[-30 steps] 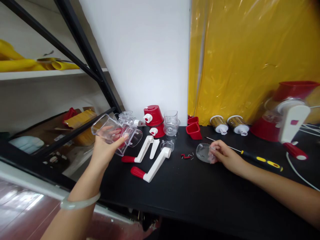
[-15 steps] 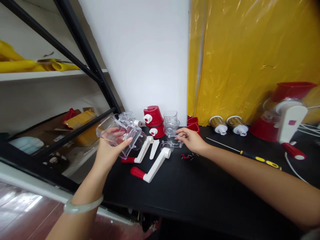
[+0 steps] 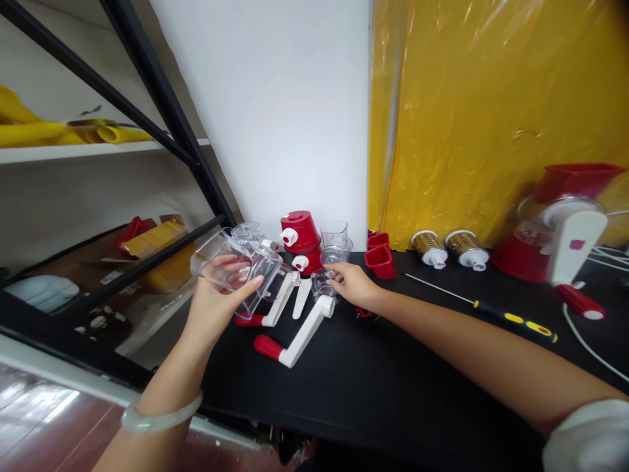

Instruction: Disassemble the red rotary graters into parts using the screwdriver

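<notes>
My left hand (image 3: 216,298) is closed round a clear plastic hopper body (image 3: 236,269), held tilted above the left end of the black table (image 3: 393,387). My right hand (image 3: 351,283) reaches across to a small clear round part (image 3: 322,283) on the table, fingers pinched on it. Just in front lie two white crank handles with red grips (image 3: 295,331) (image 3: 268,308). Red bases with white knobs (image 3: 301,231) and another clear hopper (image 3: 335,237) stand behind them against the wall.
Red pusher cups (image 3: 379,260), two metal grater drums (image 3: 430,248) (image 3: 465,249), a yellow-handled screwdriver (image 3: 511,319) and an assembled red and white grater (image 3: 565,229) sit to the right. Small red bits and screws (image 3: 363,313) lie near my right wrist. A black-framed shelf (image 3: 98,275) stands at left.
My right hand moved left from the middle of the table, carrying a clear round part, to the cluster by the crank handles. The left hand kept hold of the clear hopper, shifting slightly right.
</notes>
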Available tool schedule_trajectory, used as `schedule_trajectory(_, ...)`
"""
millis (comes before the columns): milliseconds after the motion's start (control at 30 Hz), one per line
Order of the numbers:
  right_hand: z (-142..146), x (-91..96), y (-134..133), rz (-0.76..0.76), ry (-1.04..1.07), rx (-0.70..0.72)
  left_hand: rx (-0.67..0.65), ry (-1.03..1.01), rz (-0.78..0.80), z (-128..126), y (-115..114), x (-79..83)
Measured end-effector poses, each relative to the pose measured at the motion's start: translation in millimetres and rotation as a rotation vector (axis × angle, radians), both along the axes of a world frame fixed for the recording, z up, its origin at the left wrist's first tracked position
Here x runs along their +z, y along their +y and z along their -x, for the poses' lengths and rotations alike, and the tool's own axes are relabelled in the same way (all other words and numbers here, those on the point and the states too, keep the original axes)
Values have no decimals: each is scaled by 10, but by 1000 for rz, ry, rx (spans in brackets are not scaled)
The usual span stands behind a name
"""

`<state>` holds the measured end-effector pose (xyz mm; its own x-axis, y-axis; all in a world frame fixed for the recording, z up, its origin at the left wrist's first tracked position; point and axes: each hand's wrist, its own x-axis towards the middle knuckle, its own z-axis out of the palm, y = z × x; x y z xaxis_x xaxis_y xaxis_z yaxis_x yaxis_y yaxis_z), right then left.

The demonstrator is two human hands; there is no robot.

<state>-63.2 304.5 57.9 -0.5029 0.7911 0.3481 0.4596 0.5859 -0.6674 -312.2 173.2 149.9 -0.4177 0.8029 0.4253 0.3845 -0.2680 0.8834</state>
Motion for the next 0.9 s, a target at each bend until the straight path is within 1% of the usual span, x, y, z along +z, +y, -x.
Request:
schedule_trajectory(67, -56, 46, -17, -57, -74, 7, -7, -20, 6, -32, 20, -6)
schedule_trajectory(133, -138, 134, -54, -107, -147, 19, -20, -36, 6, -43, 33, -20)
schedule_trajectory(200, -251, 274, -85, -149, -223, 34, -36, -53, 5, -31, 38, -35)
schedule_trajectory(267, -399, 461, -67, -180, -299, 35, -41, -66, 2, -7, 39, -42)
schedule_trajectory(367, -663, 754, 123, -198, -409, -47, -28, -61, 15, -7, 49, -15)
schedule_trajectory(433, -817, 889, 342, -180, -504, -133, -38, -47, 52, -71, 73, 24)
schedule_trajectory(467, -872, 924, 460, -156, -570, -158, -55, -42, 77, -128, 92, 45)
schedule_trajectory(533, -926, 930, 672, -89, -715, -163, -115, -46, 127, -289, 148, 82)
schedule_trajectory(633, -901, 838, 868, 2, -895, -123, -211, -55, 150, -582, 261, 103)
schedule_trajectory(700, -876, 770, 926, 33, -968, -117, -262, -26, 139, -754, 343, 94)
schedule_trajectory(767, -887, 727, 956, 44, -1009, -129, -281, -2, 111, -879, 420, 75)
schedule_trajectory(900, -1043, 709, 990, 53, -1035, -144, -313, 34, 109, -1024, 547, 50)
